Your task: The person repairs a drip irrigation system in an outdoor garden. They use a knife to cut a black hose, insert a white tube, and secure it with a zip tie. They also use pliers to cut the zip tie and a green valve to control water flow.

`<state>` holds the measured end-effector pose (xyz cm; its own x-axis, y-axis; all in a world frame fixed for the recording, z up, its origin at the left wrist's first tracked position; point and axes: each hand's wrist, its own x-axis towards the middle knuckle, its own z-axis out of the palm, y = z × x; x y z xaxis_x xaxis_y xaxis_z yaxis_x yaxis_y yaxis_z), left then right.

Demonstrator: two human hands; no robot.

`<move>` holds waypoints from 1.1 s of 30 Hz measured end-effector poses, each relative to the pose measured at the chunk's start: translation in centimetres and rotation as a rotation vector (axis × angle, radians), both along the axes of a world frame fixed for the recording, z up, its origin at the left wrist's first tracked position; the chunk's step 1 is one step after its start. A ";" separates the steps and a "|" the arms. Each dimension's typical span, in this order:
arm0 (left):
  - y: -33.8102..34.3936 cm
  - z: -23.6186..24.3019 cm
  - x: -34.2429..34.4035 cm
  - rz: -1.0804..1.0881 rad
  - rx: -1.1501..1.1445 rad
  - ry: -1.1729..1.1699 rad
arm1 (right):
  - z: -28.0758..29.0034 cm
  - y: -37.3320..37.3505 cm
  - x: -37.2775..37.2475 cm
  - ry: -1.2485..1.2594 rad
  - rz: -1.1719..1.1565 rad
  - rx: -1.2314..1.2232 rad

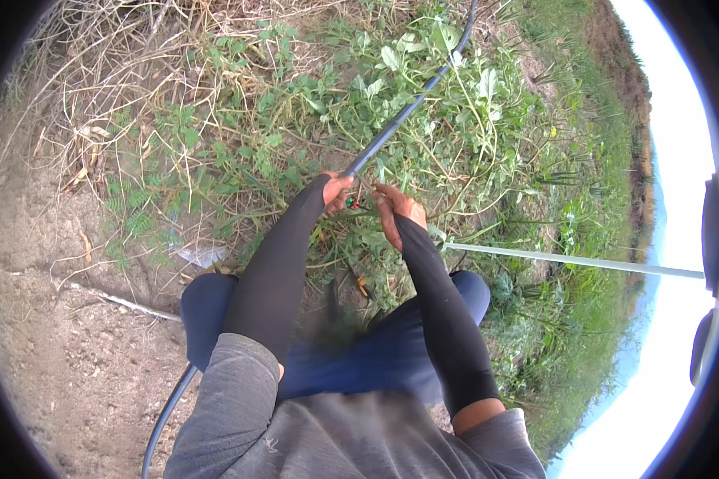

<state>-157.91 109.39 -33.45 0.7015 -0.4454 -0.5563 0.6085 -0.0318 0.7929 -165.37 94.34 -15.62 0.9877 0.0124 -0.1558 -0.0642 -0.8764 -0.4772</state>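
A black hose (401, 120) slants down from the top right to my hands. My left hand (336, 194) is closed around its lower part, with the forearm in a black sleeve. Just to the right, my right hand (401, 212) has its fingers curled together at something small by the hose, too small to make out. A small red and green piece (353, 203) shows between the two hands. Below them, a tool with a yellow-and-black handle (363, 287) lies among the plants.
Leafy weeds (471, 104) surround my hands. Dry stems (88, 80) and bare soil (80, 351) are at the left. A pale rod (575, 262) runs to the right. Another hose stretch (165, 415) lies beside my left knee. Translucent plastic (202, 254) lies near that knee.
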 end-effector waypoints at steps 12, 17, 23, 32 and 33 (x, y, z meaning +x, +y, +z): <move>-0.4 1.9 -0.6 -0.117 0.075 0.051 | 0.3 -0.8 -0.2 0.072 -0.041 0.025; -0.5 3.2 -0.9 -0.155 0.080 0.142 | 1.2 -0.7 0.1 0.112 -0.010 -0.048; -1.5 1.9 -0.4 -0.152 0.270 0.044 | 1.8 -0.1 0.7 0.111 0.076 -0.170; -2.3 2.7 -0.2 -0.197 0.638 0.012 | 1.0 -0.1 1.2 0.124 0.124 -0.174; -2.5 2.6 -0.6 -0.204 0.641 0.004 | 0.9 -0.4 0.9 0.136 0.110 -0.167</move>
